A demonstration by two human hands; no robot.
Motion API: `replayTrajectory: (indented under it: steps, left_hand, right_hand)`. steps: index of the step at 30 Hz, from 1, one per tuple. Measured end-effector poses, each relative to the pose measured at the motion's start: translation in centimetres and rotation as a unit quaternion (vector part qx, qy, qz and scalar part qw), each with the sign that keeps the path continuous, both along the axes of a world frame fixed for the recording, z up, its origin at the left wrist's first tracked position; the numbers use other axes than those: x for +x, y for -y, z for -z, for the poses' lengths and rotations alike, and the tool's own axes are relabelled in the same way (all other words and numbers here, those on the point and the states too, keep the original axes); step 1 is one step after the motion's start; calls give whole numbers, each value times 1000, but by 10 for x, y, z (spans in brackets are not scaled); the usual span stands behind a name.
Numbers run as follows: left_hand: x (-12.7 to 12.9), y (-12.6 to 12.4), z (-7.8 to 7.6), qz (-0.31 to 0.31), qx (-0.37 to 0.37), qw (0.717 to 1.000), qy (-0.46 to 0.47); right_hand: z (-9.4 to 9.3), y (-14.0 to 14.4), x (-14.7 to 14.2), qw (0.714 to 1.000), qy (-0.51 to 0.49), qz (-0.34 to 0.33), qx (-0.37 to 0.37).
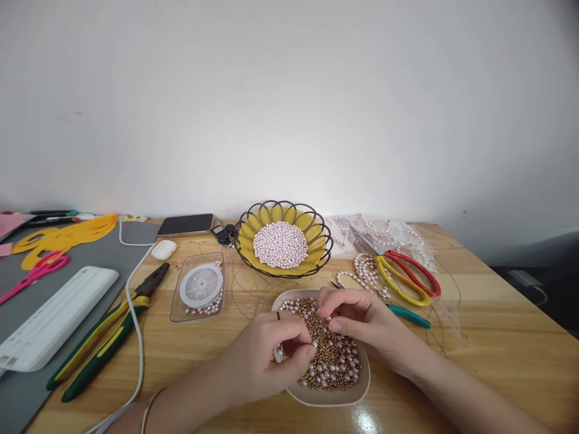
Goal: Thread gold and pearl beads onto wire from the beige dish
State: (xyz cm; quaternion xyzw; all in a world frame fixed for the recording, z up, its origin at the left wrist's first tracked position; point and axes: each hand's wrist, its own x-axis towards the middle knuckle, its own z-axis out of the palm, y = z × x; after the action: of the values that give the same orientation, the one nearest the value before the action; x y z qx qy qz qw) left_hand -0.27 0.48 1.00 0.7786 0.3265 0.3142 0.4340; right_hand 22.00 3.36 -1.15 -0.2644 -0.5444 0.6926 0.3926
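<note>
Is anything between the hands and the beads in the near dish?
Nothing visible. The left hand and right hand are directly over the dish, fingertips at the beads.

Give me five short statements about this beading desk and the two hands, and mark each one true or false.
1. Both hands, the left hand and the right hand, are over the shallow dish of gold and pearl beads. True.
2. The wire basket holds gold beads. False: it holds pale pink pearl beads on a yellow liner.
3. The scissors with red and yellow handles lie right of the basket. True.
4. The green and yellow pliers are in the right hand. False: they lie on the table, left of the hands.
5. The spool sits in a clear tray. True.
</note>
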Motion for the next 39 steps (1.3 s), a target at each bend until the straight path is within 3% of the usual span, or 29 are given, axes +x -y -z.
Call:
replayTrajectory:
  steps: [29,39]
  left_hand:
    - [0,2,5,7,-13,1000,9]
    - [0,1,-1,6,-8,1000,6]
  right_hand:
    - [-1,-1,-1,999,-2,-7,49]
    - [-1,0,-2,999,-1,-17,50]
